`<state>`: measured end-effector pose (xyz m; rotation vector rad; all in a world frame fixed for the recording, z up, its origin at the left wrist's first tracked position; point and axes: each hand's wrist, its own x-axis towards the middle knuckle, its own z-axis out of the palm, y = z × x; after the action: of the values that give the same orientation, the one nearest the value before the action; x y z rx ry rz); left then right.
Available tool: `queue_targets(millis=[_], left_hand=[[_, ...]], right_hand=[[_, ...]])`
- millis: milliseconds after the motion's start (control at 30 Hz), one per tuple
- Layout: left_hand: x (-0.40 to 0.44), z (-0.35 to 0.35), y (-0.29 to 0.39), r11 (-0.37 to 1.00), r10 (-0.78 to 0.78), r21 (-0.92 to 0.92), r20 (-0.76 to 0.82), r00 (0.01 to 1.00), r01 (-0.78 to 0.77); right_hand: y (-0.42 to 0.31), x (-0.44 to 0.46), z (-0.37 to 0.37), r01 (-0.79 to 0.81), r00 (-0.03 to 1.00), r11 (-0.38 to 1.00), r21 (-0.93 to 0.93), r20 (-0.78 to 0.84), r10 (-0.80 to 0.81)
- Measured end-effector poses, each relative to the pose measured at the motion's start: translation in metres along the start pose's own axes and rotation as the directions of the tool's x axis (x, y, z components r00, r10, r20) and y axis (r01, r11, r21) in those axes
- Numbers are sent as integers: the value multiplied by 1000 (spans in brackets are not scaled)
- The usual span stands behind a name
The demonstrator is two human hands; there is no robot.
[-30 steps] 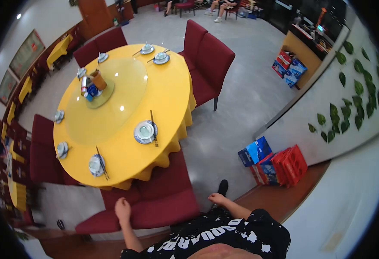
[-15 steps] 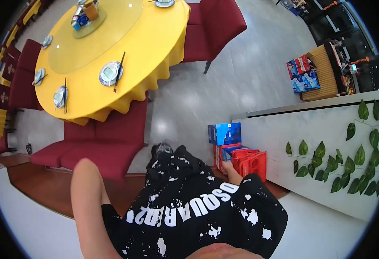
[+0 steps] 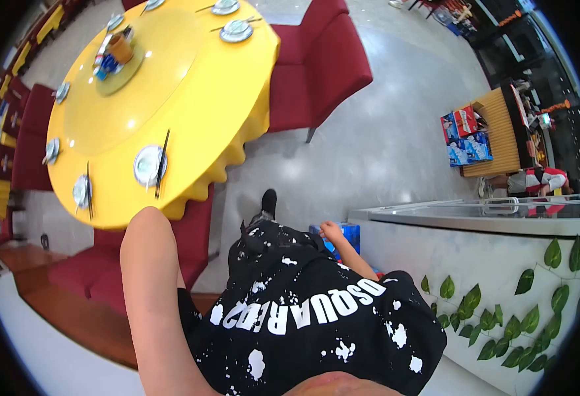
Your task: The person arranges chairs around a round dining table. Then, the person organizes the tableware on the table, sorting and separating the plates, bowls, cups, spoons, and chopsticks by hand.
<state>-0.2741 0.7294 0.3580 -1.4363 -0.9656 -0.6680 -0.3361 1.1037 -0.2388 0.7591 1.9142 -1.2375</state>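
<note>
Blue box point(image 3: 352, 235): lower centre-right of the frame, on the grey floor point(image 3: 382, 145) by the near end of the white panel point(image 3: 402, 244). Flat-sided, glossy-looking, mostly saturated blue with lighter blue patches; print too small to read. Partly covered by the right hand point(image 3: 331, 231) and forearm. A bit of red shows just below it, past the forearm; too little to identify.

Right hand: over the box in view, fingers loosely curled. Can't tell how far they close, whether they have hold of anything, or whether they touch the box. Left hand: hidden, only the bent arm shows at lower left, so finger state can't be told.

Upper left: round table, smooth yellow cloth point(image 3: 227, 92) falling in wavy folds at the edge. Clear round turntable point(image 3: 164, 79) on it, shiny, with light spots reflected. Brown cylindrical holder point(image 3: 120, 48) stands on a smaller disc. Around the rim, white-and-blue round dishes point(image 3: 149, 165) with dark, thin, straight chopsticks point(image 3: 162, 162).

Chairs point(image 3: 336, 59): dark red, padded, matte, squared backs. Floor: grey, polished, marbled, soft glare.

Right side: stack of blue and red printed boxes point(image 3: 468, 150) against a ribbed tan counter point(image 3: 498, 132). White panel has pointed green leaves point(image 3: 531, 318) on its face. Person in a red-and-white top point(image 3: 546, 178) near the right edge.

Shirt point(image 3: 303, 317): black fabric, white splatter, block letters.
</note>
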Motion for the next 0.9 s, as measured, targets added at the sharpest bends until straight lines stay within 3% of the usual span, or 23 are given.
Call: queue_targets(millis=[100, 200, 267, 567, 633, 700, 733, 800, 833, 867, 900], left_hand=[[-41, 23, -55, 936, -48, -353, -102, 994, 10], [-67, 48, -107, 964, 252, 131, -158, 955, -233], [-81, 59, -139, 892, 290, 372, -31, 956, -258], [-171, 218, -288, 919, 157, 369, -27, 987, -136], [-188, 267, -324, 915, 144, 384, -33, 989, -120], [-202, 315, -360, 899, 124, 428, -39, 992, -96], [-212, 338, -380, 886, 118, 458, -66, 991, -75], [-234, 382, -418, 857, 137, 514, -162, 977, -35], [-252, 406, -443, 852, 163, 524, -303, 939, 22], [-274, 426, -455, 856, 140, 505, -432, 891, 110], [-298, 442, -465, 859, 24, 445, -529, 848, 253]], right_hand=[[-26, 13, -39, -106, 992, 993, 48, -61, 108], [-38, 30, -82, -121, 988, 991, 56, -90, 125], [-36, 50, -104, -156, 982, 986, 60, -95, 161], [-63, 195, -237, -246, 967, 961, 126, -35, 252], [-105, 220, -283, -139, 984, 988, -68, -123, 130], [-86, 297, -348, 45, 986, 935, -352, -135, -99], [-79, 338, -381, 107, 975, 897, -429, -132, -179], [-172, 339, -444, -78, 993, 975, -210, -99, 58], [-213, 340, -468, -188, 981, 977, -104, -59, 183], [-240, 359, -495, -184, 983, 973, -136, -43, 180], [-263, 383, -521, -186, 982, 974, -128, -46, 182]])
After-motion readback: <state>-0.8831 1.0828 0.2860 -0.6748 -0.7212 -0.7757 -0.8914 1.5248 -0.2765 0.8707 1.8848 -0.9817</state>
